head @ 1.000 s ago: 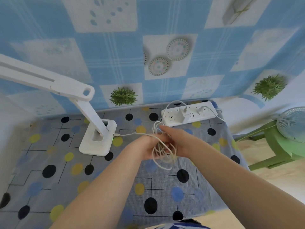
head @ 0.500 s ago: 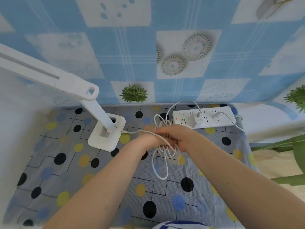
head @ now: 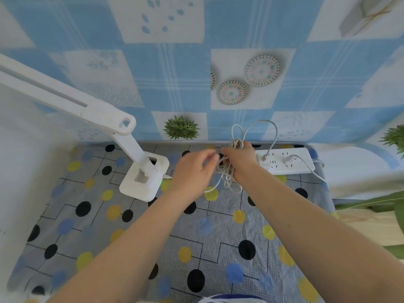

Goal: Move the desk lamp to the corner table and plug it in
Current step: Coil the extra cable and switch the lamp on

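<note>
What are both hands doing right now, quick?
Left hand: fingers loosely curled at the white cable; grip cannot be told.
Right hand: closed on the coiled white cable.

white lamp (head: 144, 178), polka-dot grey tablecloth (head: 218, 237), blue-checked wall (head: 175, 73)

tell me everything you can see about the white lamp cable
The white cable is thin, round and looks rubbery. One end plugs into the side of the lamp base, beside a small green light. It runs right, behind the left hand, into a loose bundle of loops gripped by the right hand above the spotted tablecloth. Some loops hang below the hands; others arch upward, and one strand drops to a plug at the power strip.
</note>
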